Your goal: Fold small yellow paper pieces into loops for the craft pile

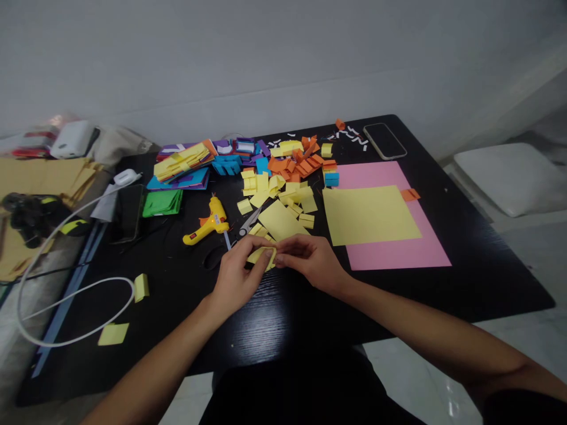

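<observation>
Between my two hands, near the front middle of the black table, is a small folded piece of yellow paper (271, 260). My left hand (243, 267) pinches it between thumb and fingers. My right hand (310, 260) has its thumb and fingers closed at the paper's right edge. Just beyond my fingers lies a larger yellow paper sheet (283, 219), with scissors (250, 222) partly under it and their dark handles beside my left hand. Many folded yellow paper pieces (261, 183) are heaped behind that.
A yellow glue gun (214, 221) lies left of the scissors. Yellow and pink sheets (372, 215) (398, 255) overlap on the right, with a phone (384, 141) behind. Orange pieces (295, 168), green paper (163, 202) and a white cable (80, 289) are also on the table (177, 307).
</observation>
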The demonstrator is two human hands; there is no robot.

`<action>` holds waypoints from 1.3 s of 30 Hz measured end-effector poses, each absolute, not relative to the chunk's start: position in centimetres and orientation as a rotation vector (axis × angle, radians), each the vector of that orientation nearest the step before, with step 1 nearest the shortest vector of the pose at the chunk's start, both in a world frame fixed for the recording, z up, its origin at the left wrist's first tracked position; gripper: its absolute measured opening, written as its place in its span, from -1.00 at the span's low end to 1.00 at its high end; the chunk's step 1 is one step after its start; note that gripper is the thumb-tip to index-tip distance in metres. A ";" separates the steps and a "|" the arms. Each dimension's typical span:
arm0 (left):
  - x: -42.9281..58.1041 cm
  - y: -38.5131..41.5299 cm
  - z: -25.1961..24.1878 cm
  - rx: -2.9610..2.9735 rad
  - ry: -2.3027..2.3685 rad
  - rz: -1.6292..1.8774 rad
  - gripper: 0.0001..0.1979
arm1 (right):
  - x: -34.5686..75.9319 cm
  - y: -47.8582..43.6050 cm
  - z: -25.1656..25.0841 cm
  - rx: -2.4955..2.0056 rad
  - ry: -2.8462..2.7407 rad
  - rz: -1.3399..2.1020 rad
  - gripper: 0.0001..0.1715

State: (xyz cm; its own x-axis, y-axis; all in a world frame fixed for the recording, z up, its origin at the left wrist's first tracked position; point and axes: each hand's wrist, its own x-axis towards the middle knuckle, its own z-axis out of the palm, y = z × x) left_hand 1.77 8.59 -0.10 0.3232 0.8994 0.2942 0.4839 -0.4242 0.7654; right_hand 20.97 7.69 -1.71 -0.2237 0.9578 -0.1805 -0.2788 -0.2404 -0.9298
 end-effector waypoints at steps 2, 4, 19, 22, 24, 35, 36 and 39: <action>1.8 8.5 -0.1 2.005 1.221 0.977 -0.90 | 21.0 7.7 -1.6 -1.015 -1.000 1.655 -0.64; 1.9 8.5 -0.1 1.975 1.228 0.979 -0.90 | 21.0 7.7 -1.5 -1.008 -0.999 1.672 -0.64; 2.4 8.1 -0.2 1.837 1.171 1.054 -0.93 | 20.8 7.4 -1.1 -1.052 -0.993 1.631 -0.62; 2.5 8.1 -0.2 1.790 1.156 1.052 -0.91 | 20.8 7.4 -1.1 -1.047 -0.990 1.620 -0.63; 2.6 8.1 -0.2 1.769 1.165 1.042 -0.90 | 20.8 7.4 -1.1 -1.043 -0.994 1.611 -0.63; 2.6 8.3 0.1 1.741 1.234 1.010 -0.91 | 20.9 7.4 -1.1 -1.025 -0.994 1.633 -0.65; 2.6 8.4 0.1 1.734 1.235 1.011 -0.91 | 20.9 7.4 -1.1 -1.020 -0.993 1.638 -0.65; 2.5 8.5 0.0 1.712 1.230 1.005 -0.90 | 20.9 7.5 -1.1 -1.002 -0.987 1.649 -0.67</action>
